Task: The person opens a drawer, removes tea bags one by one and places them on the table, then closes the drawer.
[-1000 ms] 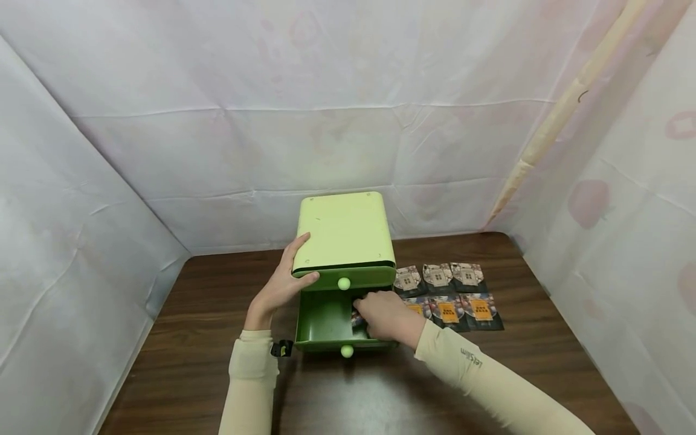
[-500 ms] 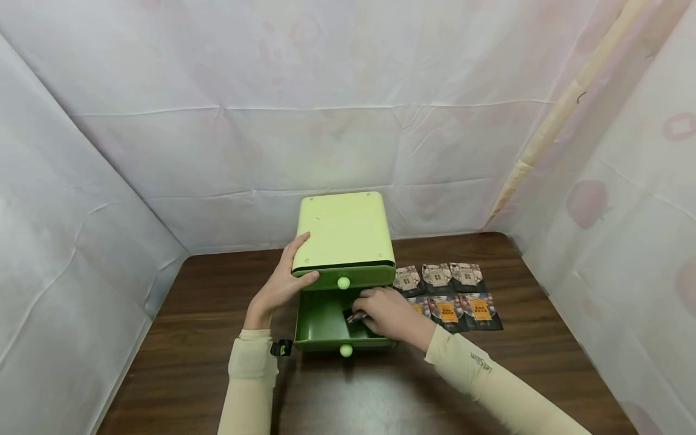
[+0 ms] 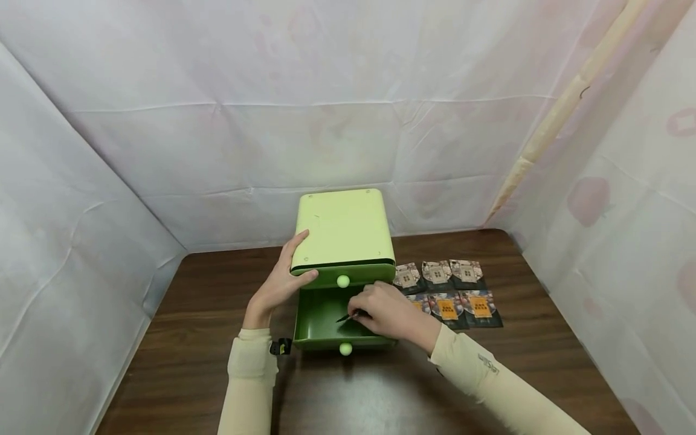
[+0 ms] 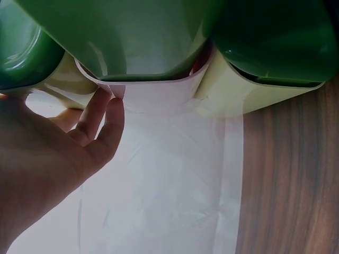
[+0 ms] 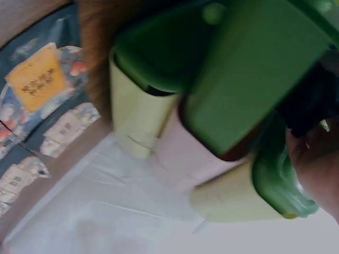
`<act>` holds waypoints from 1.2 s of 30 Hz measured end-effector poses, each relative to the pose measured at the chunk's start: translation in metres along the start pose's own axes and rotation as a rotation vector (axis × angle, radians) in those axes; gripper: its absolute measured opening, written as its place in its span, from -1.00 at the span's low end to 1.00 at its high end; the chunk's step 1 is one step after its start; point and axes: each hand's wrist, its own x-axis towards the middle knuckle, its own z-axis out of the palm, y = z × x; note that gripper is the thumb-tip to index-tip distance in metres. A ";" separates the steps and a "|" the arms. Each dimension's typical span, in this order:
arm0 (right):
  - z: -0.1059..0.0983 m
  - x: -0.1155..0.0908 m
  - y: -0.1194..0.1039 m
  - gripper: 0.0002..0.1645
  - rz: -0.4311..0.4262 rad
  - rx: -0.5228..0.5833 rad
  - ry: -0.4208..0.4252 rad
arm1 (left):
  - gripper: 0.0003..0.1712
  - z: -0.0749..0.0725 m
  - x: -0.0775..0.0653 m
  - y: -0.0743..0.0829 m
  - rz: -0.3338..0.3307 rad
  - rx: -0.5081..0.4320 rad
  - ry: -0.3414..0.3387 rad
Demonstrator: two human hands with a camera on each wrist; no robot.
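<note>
Left hand (image 3: 277, 281) left of and below centre in the head view, thumb (image 3: 307, 278) wide of the forefinger (image 3: 297, 240), left forearm (image 3: 247, 383) upright beneath; and there's the right hand (image 3: 386, 310), lower centre, fingers (image 3: 358, 301) curled, pinching, right forearm (image 3: 489, 377) slanting lower right!

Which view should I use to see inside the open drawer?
The head view: it looks down into the open drawer, showing its inside and front knob, though the right hand covers part. Both wrist views show mainly its green outside, the right one blurred.

6 packets (image 3: 447, 310) lie beside 1 cabinet (image 3: 344, 226) with 3 drawers (image 5: 254, 79).
</note>
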 end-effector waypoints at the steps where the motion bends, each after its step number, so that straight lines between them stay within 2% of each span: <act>1: -0.002 0.000 -0.002 -0.88 -0.010 -0.004 0.013 | -0.04 0.000 0.000 0.000 0.000 0.000 0.000; 6: -0.013 -0.001 -0.011 -0.83 -0.064 -0.020 0.062 | -0.04 0.000 0.001 0.002 -0.005 -0.002 0.001; 13: -0.019 -0.006 -0.018 -0.71 -0.087 -0.059 0.052 | -0.03 0.000 0.001 0.003 0.005 0.007 0.003; 22: -0.023 -0.012 -0.015 -0.76 -0.113 -0.121 0.184 | -0.04 0.000 0.000 0.004 0.003 0.013 0.004; 26: -0.022 -0.015 -0.015 -0.68 -0.086 -0.095 0.182 | -0.04 0.000 0.001 0.004 -0.004 0.008 0.005; 30: -0.019 -0.018 -0.015 -0.64 -0.061 -0.123 0.171 | -0.04 0.000 0.002 0.003 0.006 0.014 0.001; 36: -0.016 -0.022 -0.011 -0.54 -0.077 -0.133 0.142 | -0.04 0.000 0.001 0.003 -0.002 0.006 0.001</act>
